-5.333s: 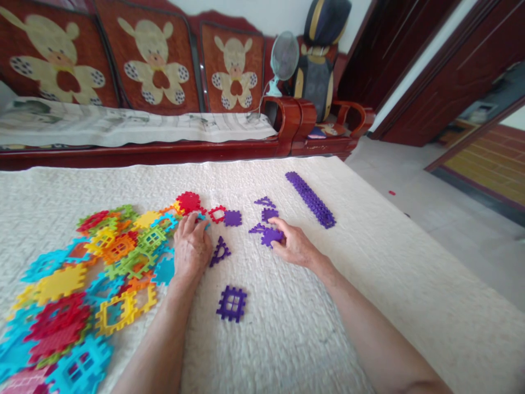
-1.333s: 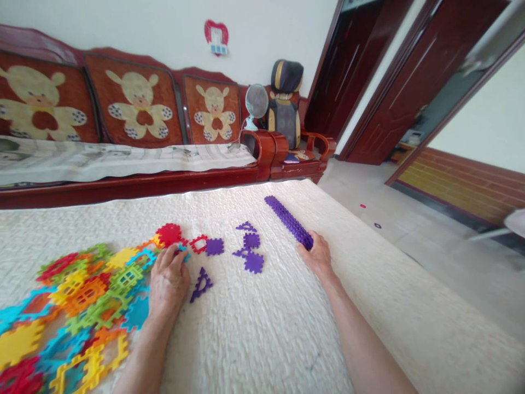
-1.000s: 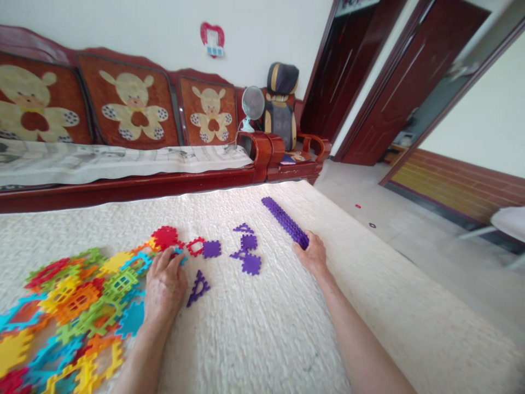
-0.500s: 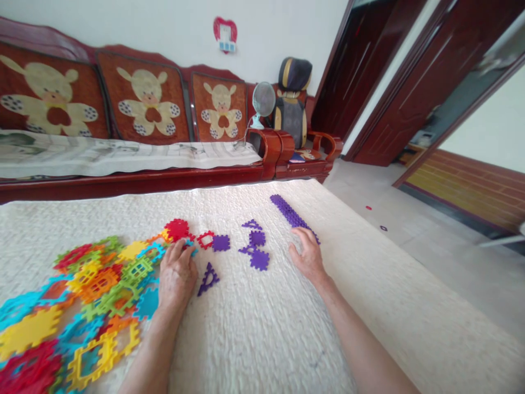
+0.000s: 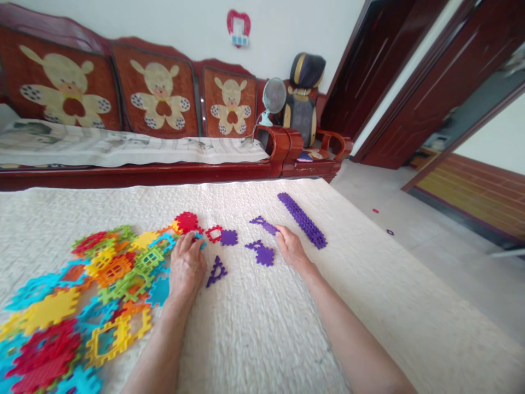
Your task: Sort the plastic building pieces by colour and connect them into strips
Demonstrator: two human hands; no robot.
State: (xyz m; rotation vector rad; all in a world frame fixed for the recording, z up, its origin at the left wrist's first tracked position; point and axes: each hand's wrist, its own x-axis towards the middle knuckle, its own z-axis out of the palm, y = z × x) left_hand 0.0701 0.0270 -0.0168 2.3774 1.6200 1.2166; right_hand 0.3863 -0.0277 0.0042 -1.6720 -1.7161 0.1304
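My right hand (image 5: 290, 247) pinches the edge of a purple square tile (image 5: 269, 227) between thumb and fingers, tilted just above the cloth. Beside it lie a purple triangle tile (image 5: 257, 220), another purple triangle (image 5: 254, 244) and a purple square (image 5: 265, 256). At the right edge of a mixed pile of interlocking tiles (image 5: 117, 268), my left hand (image 5: 187, 268) rests with bent fingers slightly apart over a small blue piece (image 5: 199, 239); its fingertips are partly hidden. A purple triangle frame (image 5: 216, 271) and a purple square beside a red frame (image 5: 214, 233) lie nearby.
A long row of stacked purple tiles (image 5: 302, 220) lies right of my right hand on the cream cloth (image 5: 254, 334). Beyond the table stands a wooden sofa (image 5: 164, 175) with a small fan (image 5: 274, 96). Two small pieces lie on the floor at right.
My right hand has moved left from the purple row and taken hold of a purple square, lifting it off its spot. My left hand stays at the pile; the view has shifted slightly.
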